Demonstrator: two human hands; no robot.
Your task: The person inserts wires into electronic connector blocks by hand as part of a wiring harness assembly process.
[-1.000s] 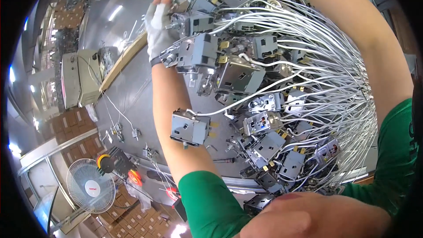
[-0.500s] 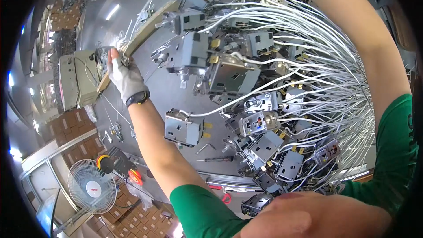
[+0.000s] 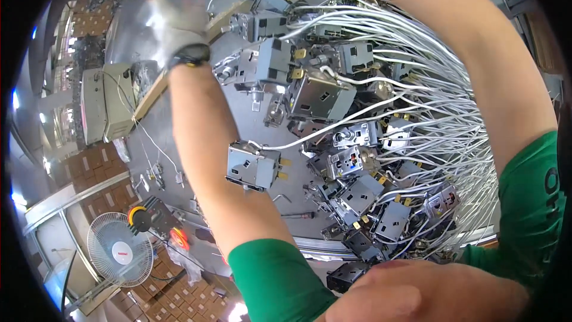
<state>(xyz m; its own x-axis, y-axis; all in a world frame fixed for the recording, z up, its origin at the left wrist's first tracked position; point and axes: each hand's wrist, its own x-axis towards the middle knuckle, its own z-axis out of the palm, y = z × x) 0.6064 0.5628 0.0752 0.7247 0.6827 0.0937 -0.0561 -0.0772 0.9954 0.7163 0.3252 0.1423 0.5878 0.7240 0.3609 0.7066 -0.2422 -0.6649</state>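
Observation:
My left hand (image 3: 179,27), in a white glove with a black wristband, reaches over the far left of the metal work surface near the wooden strip (image 3: 152,95). Motion smears its fingers, and I cannot make out whether they hold anything. My right forearm (image 3: 441,6) runs off the top edge, so that hand is out of the picture. Between my arms lies a heap of boxy grey metal units (image 3: 322,95) with brass tabs and shafts. Long white leads (image 3: 441,101) trail from them to the right. One such unit (image 3: 253,167) sits apart, beside my left forearm.
A beige equipment box (image 3: 107,104) stands at the left by the wooden strip. A hex key (image 3: 281,198) and a screwdriver (image 3: 301,215) lie near the heap. A white fan (image 3: 121,253), a tape dispenser-like black and orange tool (image 3: 152,217) and stacked cartons (image 3: 185,298) are at lower left.
My left hand has moved up and slightly right, away from the beige box and across the wooden strip. My right arm has shifted a little left.

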